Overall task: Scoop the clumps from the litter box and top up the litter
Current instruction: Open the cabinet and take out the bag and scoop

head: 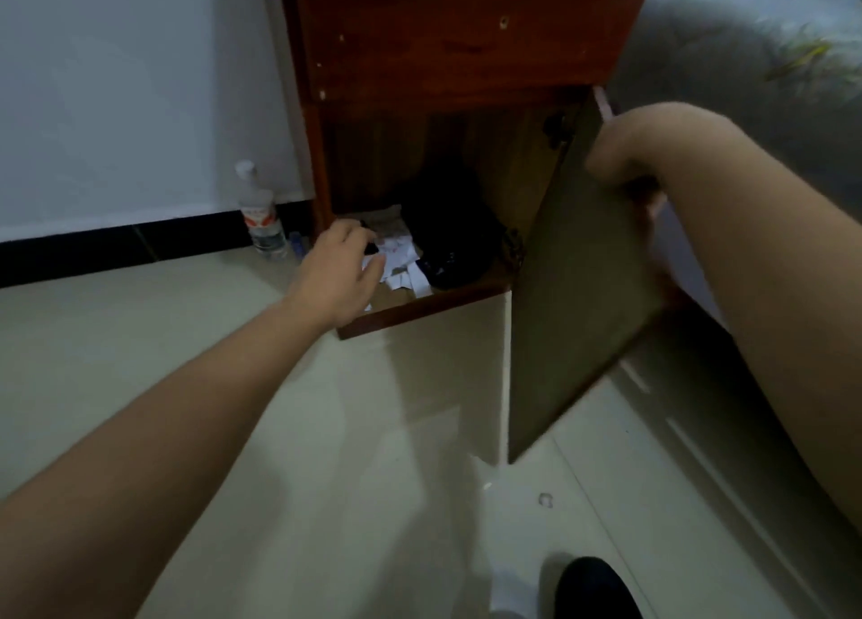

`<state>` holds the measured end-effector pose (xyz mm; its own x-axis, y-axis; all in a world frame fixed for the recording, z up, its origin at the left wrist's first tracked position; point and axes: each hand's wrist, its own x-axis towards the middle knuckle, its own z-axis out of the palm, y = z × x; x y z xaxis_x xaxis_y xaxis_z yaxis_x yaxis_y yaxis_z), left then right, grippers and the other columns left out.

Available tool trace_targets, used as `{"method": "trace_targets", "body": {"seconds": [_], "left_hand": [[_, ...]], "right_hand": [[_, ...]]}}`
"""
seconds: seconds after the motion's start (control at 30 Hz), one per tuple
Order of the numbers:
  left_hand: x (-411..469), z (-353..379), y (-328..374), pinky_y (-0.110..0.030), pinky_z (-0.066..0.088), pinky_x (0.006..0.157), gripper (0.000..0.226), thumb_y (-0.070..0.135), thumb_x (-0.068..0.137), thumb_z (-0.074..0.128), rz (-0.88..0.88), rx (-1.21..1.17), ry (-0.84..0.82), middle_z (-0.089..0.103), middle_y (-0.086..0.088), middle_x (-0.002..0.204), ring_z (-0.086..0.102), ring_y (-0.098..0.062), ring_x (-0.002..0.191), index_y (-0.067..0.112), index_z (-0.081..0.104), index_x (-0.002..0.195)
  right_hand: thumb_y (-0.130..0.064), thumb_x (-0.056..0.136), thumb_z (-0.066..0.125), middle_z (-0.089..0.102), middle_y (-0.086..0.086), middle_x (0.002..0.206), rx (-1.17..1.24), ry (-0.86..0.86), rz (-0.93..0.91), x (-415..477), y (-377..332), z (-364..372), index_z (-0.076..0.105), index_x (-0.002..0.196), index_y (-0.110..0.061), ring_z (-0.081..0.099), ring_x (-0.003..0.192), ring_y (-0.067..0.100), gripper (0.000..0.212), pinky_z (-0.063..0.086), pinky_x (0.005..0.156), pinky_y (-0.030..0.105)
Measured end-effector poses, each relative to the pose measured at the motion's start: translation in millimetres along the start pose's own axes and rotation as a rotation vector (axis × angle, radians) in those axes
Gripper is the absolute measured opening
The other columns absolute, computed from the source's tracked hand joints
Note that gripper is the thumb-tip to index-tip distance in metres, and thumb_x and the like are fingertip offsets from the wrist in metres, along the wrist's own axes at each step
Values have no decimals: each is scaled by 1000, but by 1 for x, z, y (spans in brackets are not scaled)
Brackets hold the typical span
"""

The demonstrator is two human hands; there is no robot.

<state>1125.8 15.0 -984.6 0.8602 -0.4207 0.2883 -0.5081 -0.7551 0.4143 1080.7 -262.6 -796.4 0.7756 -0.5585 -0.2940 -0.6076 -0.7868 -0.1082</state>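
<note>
- Your right hand (622, 165) grips the outer edge of the cabinet door (573, 291), fingers curled round behind it; the door stands swung wide
- Your left hand (340, 273) reaches into the lower compartment of the wooden cabinet (443, 35); its fingers are loose and hold nothing, tips over the white paper scraps (401, 263) at the front left corner
- A dark bundle (448, 226) lies just beside the scraps, toward the compartment's right side; through the blur you cannot tell whether it is a litter bag
- A plastic bottle (261, 212) stands upright on the floor (326, 432) against the wall, near the cabinet's left side; a black shoe (592, 586) shows below
</note>
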Motion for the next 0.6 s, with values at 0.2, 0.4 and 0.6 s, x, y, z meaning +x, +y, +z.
{"method": "trace_targets", "body": {"seconds": [0.2,0.4,0.6], "left_hand": [[-20,-21,41,-41,38,109,61,67,95,24,-539,-1006,-309,55,10,129,51,-15,124,32,46,140],[-11,-29,32,-39,28,114,75,74,90,19,-620,-994,-122,46,8,144,41,-14,133,28,37,147],[6,-25,34,-42,28,116,65,56,96,33,-615,-771,36,39,-2,151,36,-19,139,19,33,149]], "right_hand": [[-35,99,50,50,13,114,777,11,-53,-8,-76,40,22,146,-9,71,79,38,61,62,67,42],[-75,91,20,52,0,84,858,362,-82,15,-101,77,21,135,-15,63,71,23,74,53,76,39],[-59,101,20,47,-7,98,952,518,-137,42,-122,102,20,144,-11,45,84,9,65,32,78,23]]}}
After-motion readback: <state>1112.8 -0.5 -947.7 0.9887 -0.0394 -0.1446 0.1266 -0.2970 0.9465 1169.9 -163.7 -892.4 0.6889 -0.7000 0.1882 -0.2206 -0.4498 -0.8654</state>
